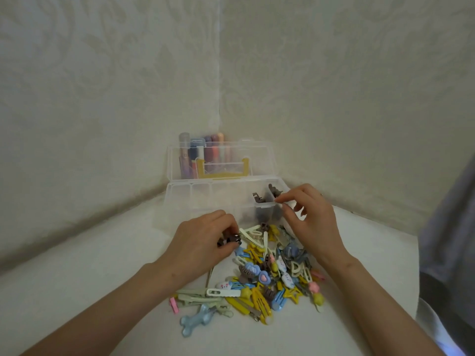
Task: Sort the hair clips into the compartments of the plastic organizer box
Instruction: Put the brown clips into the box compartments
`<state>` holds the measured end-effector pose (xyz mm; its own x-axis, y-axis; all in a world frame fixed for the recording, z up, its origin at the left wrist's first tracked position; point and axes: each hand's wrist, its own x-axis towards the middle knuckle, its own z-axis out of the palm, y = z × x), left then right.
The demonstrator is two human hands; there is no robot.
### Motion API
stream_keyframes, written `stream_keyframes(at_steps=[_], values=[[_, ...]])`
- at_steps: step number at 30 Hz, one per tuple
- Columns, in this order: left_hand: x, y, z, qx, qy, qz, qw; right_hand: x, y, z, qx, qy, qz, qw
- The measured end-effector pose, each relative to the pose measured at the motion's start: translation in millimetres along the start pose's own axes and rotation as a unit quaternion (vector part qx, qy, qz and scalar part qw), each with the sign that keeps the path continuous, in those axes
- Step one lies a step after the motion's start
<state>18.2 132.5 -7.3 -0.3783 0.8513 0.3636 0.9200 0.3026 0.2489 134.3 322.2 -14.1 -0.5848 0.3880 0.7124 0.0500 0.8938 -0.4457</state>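
A clear plastic organizer box [195,199] stands open near the wall corner, its lid [259,155] tilted back. Brown claw clips [258,197] lie in its right-hand compartments; the left compartments look bare. In front of it a pile of hair clips [272,276] in yellow, blue, cream, pink and brown is spread on the white surface. My left hand [203,242] pinches a small dark brown claw clip [231,238] at the pile's left edge. My right hand [311,222] hovers over the box's right end, fingers loosely curled, thumb and forefinger apart, holding nothing I can see.
Several pastel tubes [203,152] stand behind the lid in the corner. A yellow handle [222,170] is on the lid. Two wallpapered walls close in behind and to the sides. Grey fabric [449,240] hangs at the right edge.
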Motion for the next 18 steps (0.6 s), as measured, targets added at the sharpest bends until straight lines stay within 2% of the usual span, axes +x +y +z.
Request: stream_keyframes(at_steps=[5,9,14,18], values=[[5.7,3.4,-20.2,-0.081,0.079,-0.020,0.993,-0.3,-5.2,-3.2,-0.018,0.009,-0.021,1.000],[21.8,1.2,-34.5,-0.096,0.133,-0.032,0.986,-3.0,-4.9,-2.1,-0.073,-0.069,0.001,0.995],[57.6,-7.0,-25.5,-0.065,0.119,-0.083,0.987,-3.9,-8.4,0.0,-0.138,-0.200,-0.004,0.970],[68.9,-12.3,-16.6,-0.067,0.098,-0.101,0.988,-4.4,-9.0,0.7,-0.146,-0.223,-0.007,0.964]])
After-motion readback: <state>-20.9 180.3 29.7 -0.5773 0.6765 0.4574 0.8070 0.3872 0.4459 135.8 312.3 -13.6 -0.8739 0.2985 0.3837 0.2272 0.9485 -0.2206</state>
